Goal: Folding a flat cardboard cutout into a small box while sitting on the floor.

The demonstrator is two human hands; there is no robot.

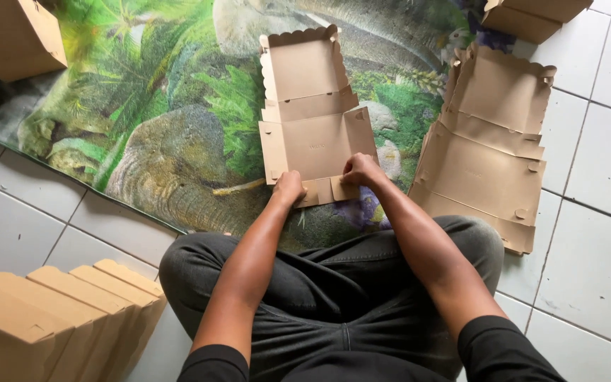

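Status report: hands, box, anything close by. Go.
Left hand and right hand both pressing near flap of flat cardboard box blank. Stack of unfolded blanks just right, apart.

Box blank (316, 145): plain brown cardboard. Mat (157, 106): green jungle print with grey elephants. Floor (595, 269): white tiles. Trousers (334, 297): dark grey.
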